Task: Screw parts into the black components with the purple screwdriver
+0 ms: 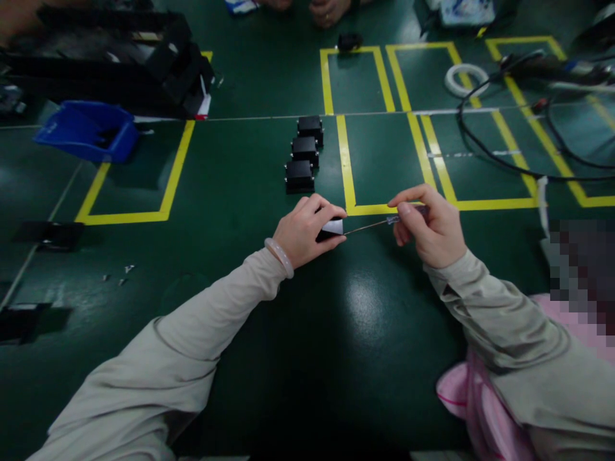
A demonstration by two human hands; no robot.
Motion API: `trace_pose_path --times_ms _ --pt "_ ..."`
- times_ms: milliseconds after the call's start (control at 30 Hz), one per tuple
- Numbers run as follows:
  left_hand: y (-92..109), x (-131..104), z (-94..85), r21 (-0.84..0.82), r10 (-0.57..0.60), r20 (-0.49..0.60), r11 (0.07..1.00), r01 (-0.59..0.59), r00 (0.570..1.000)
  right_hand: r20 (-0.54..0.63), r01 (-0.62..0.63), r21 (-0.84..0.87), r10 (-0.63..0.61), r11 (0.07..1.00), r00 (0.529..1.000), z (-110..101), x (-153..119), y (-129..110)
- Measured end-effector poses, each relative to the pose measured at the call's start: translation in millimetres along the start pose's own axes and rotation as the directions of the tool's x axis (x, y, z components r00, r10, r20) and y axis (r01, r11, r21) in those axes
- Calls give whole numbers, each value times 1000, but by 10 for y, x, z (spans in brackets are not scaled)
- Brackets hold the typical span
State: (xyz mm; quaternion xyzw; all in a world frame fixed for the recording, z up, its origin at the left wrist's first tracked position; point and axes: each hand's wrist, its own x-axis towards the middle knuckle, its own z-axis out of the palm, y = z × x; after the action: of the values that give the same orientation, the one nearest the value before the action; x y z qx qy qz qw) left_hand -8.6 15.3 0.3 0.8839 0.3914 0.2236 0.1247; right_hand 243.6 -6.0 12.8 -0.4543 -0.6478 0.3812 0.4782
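My left hand (307,230) is closed around a small black box (331,228) on the green table, its top catching the light. With my right hand (430,224) I grip a screwdriver (368,226) by its handle. The thin shaft points left, and its tip meets the right side of the held box. Just beyond my left hand, three similar black boxes (304,148) stand in a row, with small screws sticking out at their sides. Several tiny loose screws (123,280) lie on the table to the left.
A blue bin (91,131) sits at the left, near a large black rack (120,70). Yellow tape (350,166) marks rectangles on the table. A white tape roll (466,80) and a black cable (485,147) lie at the right. Another person's hand (329,9) shows at the far edge.
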Motion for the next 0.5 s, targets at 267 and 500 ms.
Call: trace_pose_path --times_ms 267,500 --pt "-3 1 3 7 22 -19 1000 -22 1000 -7 16 -39 -16 999 1000 -3 -3 -21" --pt "0 6 -3 4 15 -11 1000 -15 1000 7 -20 -57 20 998 1000 -11 11 -35"
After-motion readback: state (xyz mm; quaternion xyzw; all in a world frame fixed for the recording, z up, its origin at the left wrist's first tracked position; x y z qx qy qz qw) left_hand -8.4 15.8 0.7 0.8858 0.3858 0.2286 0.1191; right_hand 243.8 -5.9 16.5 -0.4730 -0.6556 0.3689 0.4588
